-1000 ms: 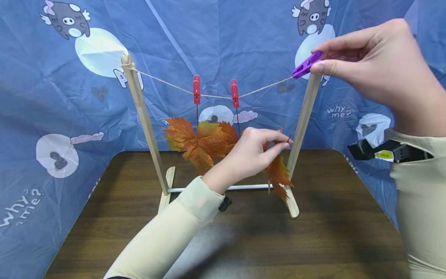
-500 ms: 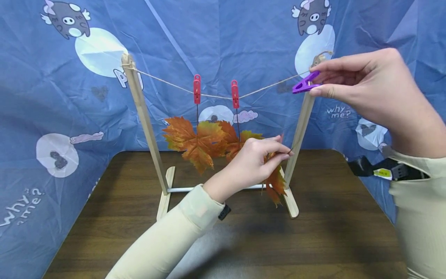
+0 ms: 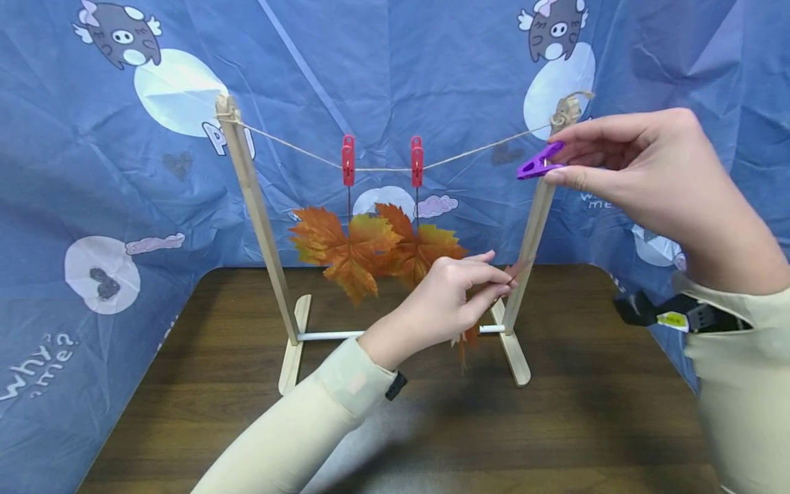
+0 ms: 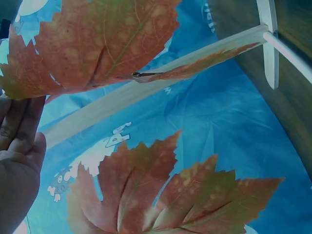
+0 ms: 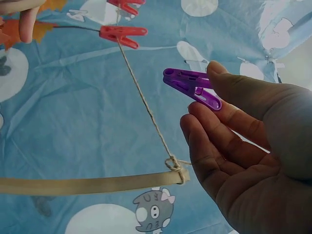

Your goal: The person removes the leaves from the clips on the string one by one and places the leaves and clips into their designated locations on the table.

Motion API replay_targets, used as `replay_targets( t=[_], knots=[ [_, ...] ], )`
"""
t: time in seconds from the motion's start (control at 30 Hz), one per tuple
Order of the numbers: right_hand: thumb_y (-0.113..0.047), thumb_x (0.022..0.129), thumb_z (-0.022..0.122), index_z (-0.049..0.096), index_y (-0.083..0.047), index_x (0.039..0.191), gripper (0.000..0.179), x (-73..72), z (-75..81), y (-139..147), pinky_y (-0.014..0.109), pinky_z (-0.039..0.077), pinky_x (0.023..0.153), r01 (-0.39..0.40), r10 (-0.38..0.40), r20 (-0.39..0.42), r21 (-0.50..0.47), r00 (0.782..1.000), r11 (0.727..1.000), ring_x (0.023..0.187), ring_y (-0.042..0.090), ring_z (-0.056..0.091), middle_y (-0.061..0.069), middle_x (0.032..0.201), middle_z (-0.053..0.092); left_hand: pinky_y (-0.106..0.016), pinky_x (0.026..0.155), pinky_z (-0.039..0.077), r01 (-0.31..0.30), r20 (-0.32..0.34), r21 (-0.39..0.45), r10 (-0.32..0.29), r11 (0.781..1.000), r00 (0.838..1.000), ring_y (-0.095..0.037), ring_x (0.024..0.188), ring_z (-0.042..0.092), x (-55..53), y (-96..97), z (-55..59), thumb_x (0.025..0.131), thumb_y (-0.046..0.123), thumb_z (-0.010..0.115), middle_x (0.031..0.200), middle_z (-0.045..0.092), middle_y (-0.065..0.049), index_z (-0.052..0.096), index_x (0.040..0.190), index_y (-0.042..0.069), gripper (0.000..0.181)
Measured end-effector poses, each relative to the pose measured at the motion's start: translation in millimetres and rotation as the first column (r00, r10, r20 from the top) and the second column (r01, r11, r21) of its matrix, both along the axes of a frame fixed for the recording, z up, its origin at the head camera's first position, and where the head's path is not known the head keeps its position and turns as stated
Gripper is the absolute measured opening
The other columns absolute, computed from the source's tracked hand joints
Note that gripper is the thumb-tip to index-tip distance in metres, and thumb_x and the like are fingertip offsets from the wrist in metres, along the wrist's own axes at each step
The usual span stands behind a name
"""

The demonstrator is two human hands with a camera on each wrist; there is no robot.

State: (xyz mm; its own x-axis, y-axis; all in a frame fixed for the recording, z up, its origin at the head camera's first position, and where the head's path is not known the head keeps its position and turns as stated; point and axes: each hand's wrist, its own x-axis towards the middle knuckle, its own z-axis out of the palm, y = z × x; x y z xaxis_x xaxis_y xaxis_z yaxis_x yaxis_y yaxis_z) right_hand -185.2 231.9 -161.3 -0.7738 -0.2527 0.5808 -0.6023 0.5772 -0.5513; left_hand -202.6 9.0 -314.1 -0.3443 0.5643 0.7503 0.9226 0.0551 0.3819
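Note:
My left hand (image 3: 447, 295) pinches a maple leaf (image 4: 102, 46) in orange and green; in the head view the hand hides most of that leaf. Between thumb and fingers of my right hand (image 3: 648, 161) is a purple clothespin (image 5: 192, 84), held by its handle end near the right post and apart from the string (image 3: 487, 146). Two red clothespins, the left one (image 3: 348, 161) and the right one (image 3: 417, 162), sit on this string. From them hang two maple leaves by their stems, a left leaf (image 3: 352, 250) and a right leaf (image 3: 426, 247).
The string is tied between a left wooden post (image 3: 256, 206) and a right wooden post (image 3: 533, 226). A white rod (image 3: 324, 336) joins the posts low down. This frame stands on a dark wooden table (image 3: 555, 425), with a blue printed cloth (image 3: 154, 178) behind it.
My right hand has come down with the purple clothespin, uncovering the knot on the right post. My left hand has lowered slightly with its leaf, and more of the right hanging leaf shows.

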Motion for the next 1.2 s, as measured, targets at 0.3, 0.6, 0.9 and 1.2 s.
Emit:
replay_targets(
  t=[0.3, 0.6, 0.9, 1.2],
  knots=[
    [-0.001, 0.08, 0.086, 0.077, -0.001, 0.108, 0.029, 6.2, -18.3, 0, 0.016, 0.053, 0.065, -0.058, 0.059, 0.024, -0.054, 0.998, 0.997, 0.076, 0.017, 0.071, 0.007, 0.089, 0.075, -0.027, 0.106, 0.04, -0.041, 0.024, -0.011, 0.041, 0.999, 0.999, -0.023, 0.105, 0.069, 11.8, -8.1, -9.4, 0.091, -0.004, 0.072, 0.094, 0.076, -0.008, 0.077, 0.101, -0.004, 0.01],
    [-0.006, 0.082, 0.086, 0.077, -0.006, 0.107, 0.026, 12.3, -40.8, 2, 0.017, 0.051, 0.06, -0.026, 0.028, 0.079, -0.035, 0.996, 0.999, 0.079, 0.017, 0.071, 0.006, 0.092, 0.075, -0.027, 0.104, 0.042, -0.082, 0.067, -0.027, 0.084, 0.996, 0.994, -0.026, 0.113, 0.066, 25.3, -24.2, -17.4, 0.092, -0.002, 0.072, 0.097, 0.076, -0.006, 0.077, 0.102, -0.001, 0.011],
    [-0.008, 0.083, 0.086, 0.077, -0.01, 0.109, 0.027, 12.7, -62.6, 5, 0.019, 0.051, 0.061, -0.04, 0.041, 0.101, -0.011, 0.994, 0.999, 0.079, 0.017, 0.07, 0.005, 0.093, 0.075, -0.029, 0.102, 0.044, -0.087, 0.073, -0.017, 0.088, 0.996, 0.993, -0.03, 0.114, 0.066, 36.4, -38.5, -27.3, 0.091, -0.002, 0.072, 0.096, 0.076, -0.007, 0.077, 0.099, -0.001, 0.01],
    [0.002, 0.082, 0.084, 0.077, -0.005, 0.111, 0.03, 14.3, -84.1, 1, 0.018, 0.052, 0.065, -0.112, 0.117, 0.117, -0.054, 0.986, 0.992, 0.08, 0.016, 0.07, 0.007, 0.093, 0.075, -0.032, 0.1, 0.047, -0.113, 0.021, 0.023, 0.113, 0.993, 0.993, -0.028, 0.1, 0.072, 41.2, -52.7, -38.7, 0.087, -0.005, 0.076, 0.089, 0.076, -0.008, 0.078, 0.095, -0.001, 0.01]
  ],
)
